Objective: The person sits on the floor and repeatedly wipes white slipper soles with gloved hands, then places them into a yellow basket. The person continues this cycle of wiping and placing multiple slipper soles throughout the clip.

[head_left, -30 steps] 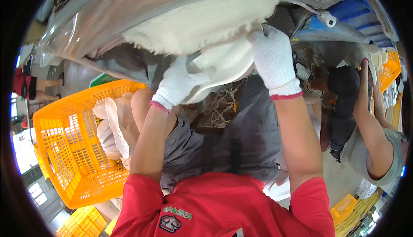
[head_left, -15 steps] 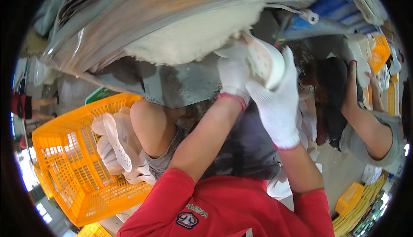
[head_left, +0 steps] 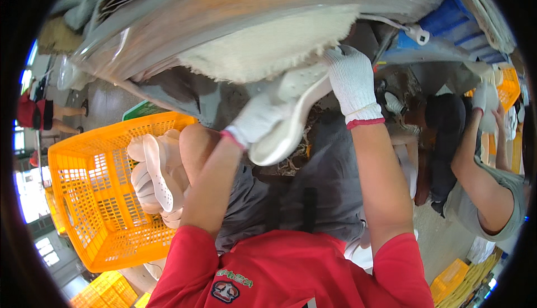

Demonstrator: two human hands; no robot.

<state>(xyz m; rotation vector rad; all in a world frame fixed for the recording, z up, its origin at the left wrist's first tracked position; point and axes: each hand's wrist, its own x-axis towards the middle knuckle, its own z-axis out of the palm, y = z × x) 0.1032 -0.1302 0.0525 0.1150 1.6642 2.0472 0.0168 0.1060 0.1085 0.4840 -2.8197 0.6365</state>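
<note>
Gripping white shoe sole (head_left: pixel 291 123): left hand (head_left: pixel 254 120) closed beneath, right hand (head_left: pixel 351 81) wrapped on top, apparently; keep sole level, hands steady.

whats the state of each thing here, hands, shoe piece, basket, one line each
left hand: gloved, gripping the white shoe piece from below
right hand: gloved, holding the piece's upper end
white shoe piece: held up between both hands, tilted
orange basket: open, partly filled with white shoe pieces
fleecy pad: lying on the bench edge, frayed
</note>
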